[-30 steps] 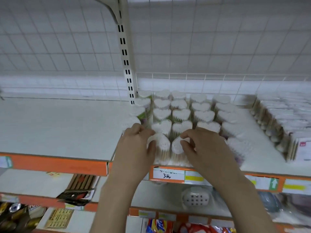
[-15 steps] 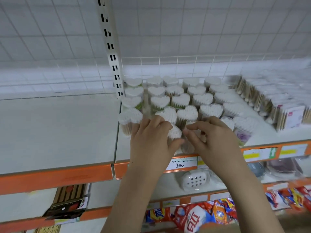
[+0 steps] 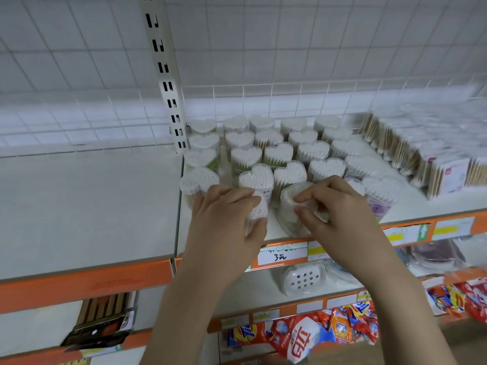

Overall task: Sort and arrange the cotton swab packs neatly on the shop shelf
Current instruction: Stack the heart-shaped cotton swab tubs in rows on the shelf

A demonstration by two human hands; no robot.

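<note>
Now both hands are down at the front edge of the shelf [image 3: 92,206], each on its own heart-shaped pack of cotton swabs. The left hand [image 3: 224,222] has its grip wrapped narrow around the front pack [image 3: 257,212] – fingers curled over the top, thumb [image 3: 257,229] pressed against the clear side wall – and that pack stands close to upright. The right hand [image 3: 340,214] pinches the neighbouring pack [image 3: 290,206], index finger laid across its lid and thumb on the near side; this one is tipped, its lid leaning towards the left hand. The two held packs sit just beside each other, right above the white price tag [image 3: 283,254] on the orange shelf lip.

Behind them the rest of the heart packs [image 3: 276,154] stand in rows reaching back to the wire grid [image 3: 263,48], and stacks of flat swab packets [image 3: 445,175] lie further right.

Compared with half a second ago, the hands sit a touch further apart and the right-hand pack shows more of its lid, where before the fingers hid most of it. A second ago both front packs stood straight – the tilt on the right one is new. The view has also dipped, bringing the bright snack bags [image 3: 316,333] on the lower shelf into sight.
</note>
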